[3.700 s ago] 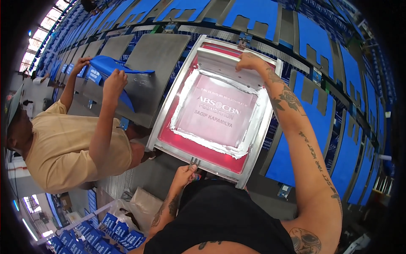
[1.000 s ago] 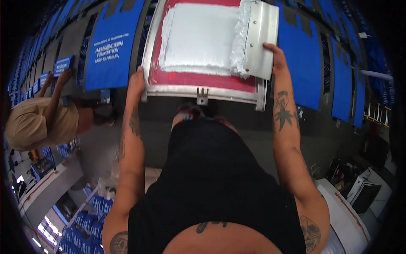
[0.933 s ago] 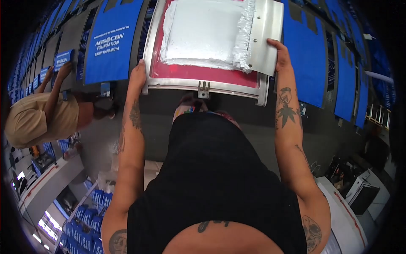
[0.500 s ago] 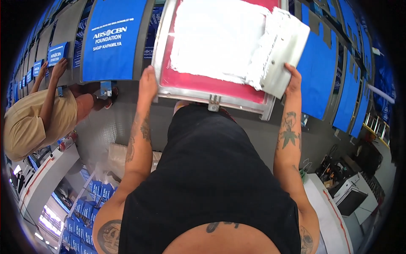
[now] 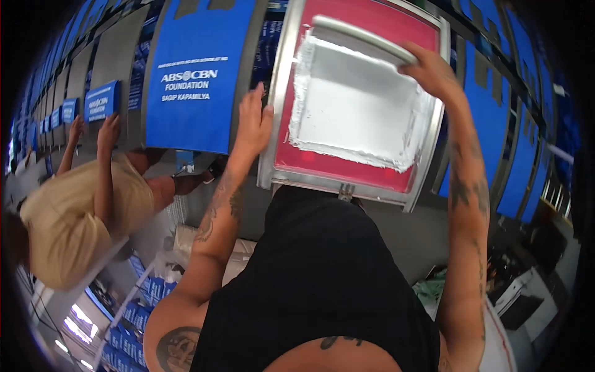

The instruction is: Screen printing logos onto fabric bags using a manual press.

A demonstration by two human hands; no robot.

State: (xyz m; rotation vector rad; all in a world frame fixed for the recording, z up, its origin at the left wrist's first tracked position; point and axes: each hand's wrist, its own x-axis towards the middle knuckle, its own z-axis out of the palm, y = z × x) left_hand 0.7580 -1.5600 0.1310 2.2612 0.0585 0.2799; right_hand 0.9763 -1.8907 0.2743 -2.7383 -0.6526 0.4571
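Note:
A screen-printing frame with a metal border and red mesh lies before me. White ink covers a square on the mesh, with thick ridges along its edges. My right hand grips the right end of a pale squeegee, which lies slantwise across the far side of the inked square. My left hand is at the frame's left border, fingers stretched out and nothing held. Left of the frame, a blue printed sheet with white lettering lies on a grey board.
More blue sheets lie on boards to the right. At the left, another person in a tan shirt handles a small blue printed piece. Blue printed pieces hang on a rack at lower left. A hinge clamp sits at the frame's near edge.
My right hand has swung the squeegee from the right side of the mesh to its far side. The white ink looks thinner within the square. My left hand's fingers have loosened from the frame.

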